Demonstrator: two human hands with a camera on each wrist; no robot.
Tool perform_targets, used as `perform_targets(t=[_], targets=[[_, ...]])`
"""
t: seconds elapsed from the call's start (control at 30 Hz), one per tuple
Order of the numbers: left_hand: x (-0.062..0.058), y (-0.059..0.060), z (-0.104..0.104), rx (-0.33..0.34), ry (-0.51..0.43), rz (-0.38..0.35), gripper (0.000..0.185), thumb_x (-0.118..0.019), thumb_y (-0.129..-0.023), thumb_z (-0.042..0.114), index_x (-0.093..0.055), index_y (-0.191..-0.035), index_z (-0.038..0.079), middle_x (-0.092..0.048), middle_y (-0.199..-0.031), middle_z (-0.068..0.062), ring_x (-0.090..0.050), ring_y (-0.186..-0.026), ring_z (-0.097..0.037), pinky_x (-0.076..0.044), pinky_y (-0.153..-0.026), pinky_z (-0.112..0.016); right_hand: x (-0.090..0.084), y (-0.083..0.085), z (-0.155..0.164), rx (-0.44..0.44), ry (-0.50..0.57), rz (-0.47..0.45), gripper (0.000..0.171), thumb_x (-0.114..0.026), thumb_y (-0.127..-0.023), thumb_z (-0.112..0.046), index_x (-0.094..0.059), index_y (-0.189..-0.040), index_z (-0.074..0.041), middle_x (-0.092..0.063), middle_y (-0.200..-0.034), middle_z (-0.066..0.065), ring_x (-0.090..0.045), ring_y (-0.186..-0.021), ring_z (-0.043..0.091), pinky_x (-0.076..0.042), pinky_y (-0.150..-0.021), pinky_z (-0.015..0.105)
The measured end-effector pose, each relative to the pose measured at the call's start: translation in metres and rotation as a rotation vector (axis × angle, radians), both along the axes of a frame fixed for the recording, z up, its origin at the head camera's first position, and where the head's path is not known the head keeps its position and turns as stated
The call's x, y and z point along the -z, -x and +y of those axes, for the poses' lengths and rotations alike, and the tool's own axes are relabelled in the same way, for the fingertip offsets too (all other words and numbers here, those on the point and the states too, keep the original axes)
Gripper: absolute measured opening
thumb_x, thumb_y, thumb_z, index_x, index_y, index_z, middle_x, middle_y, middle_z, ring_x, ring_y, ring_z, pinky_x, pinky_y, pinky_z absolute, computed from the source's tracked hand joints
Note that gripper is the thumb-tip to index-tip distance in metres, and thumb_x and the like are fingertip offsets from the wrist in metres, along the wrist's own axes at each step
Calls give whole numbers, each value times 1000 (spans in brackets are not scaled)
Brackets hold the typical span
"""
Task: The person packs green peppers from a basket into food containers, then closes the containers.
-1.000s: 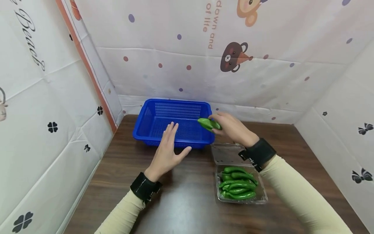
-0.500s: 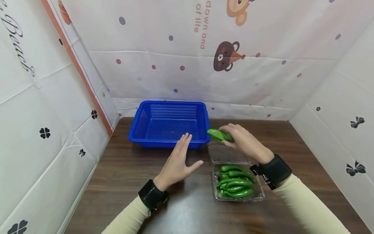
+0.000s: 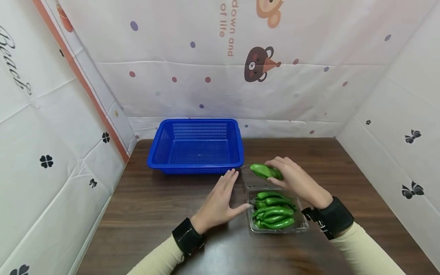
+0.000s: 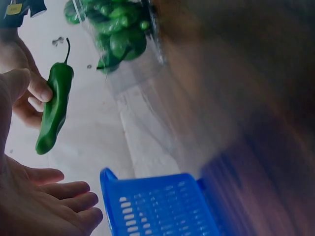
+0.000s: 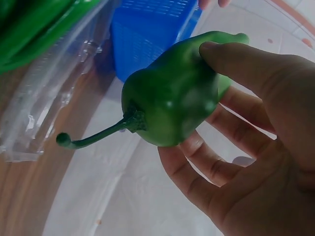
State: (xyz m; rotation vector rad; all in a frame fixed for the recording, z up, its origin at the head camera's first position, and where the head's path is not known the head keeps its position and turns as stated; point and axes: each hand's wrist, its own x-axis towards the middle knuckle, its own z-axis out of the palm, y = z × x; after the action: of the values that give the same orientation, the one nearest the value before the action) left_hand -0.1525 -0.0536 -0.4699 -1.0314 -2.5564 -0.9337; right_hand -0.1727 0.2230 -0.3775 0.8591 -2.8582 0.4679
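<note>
Step in hand: green pepper (image 3: 265, 172) held aloft above the clear lid (image 3: 254, 178) of the open clamshell tray (image 3: 302, 225), just beside the blue basket (image 3: 195, 147); judged a transfer between tray and basket.
Right hand (image 3: 295, 179): fingers and thumb curled round the pepper's body, stem poking free.
Left hand (image 3: 220, 202): spread flat, fingers straight, on the wooden table (image 3: 144, 214), thumb tip at the tray's edge.
Next move: probably a steady grip and a clear path over the basket rim.
Pepper's look: glossy, smooth, deep green, plump, with a thin curved stem.
Tray contents: more long green peppers (image 3: 274, 214), piled.
</note>
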Motion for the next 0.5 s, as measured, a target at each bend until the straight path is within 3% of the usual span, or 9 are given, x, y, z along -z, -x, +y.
perform_targets(t=[0.23,0.5], targets=[[5,-7,9,37,28,-16,101,-71,-91,58,-28,-159,-4,-29,-164,-24,-28,-152,-36,-26,-122,-52,12,-15,8,-18,15,13,44,-83,-88,-15,-67,-128,-7,-64,-114,4,-57,-95,20,-51,-78,41],[6,-8,13,24,48,-26,101,-70,-92,58,-26,-160,-2,-27,-165,-22,-26,-154,-32,-27,-122,-52,22,-27,15,-15,9,36,45,-86,-85,-15,-68,-126,-9,-63,-115,2,-57,-98,19,-52,-79,40]])
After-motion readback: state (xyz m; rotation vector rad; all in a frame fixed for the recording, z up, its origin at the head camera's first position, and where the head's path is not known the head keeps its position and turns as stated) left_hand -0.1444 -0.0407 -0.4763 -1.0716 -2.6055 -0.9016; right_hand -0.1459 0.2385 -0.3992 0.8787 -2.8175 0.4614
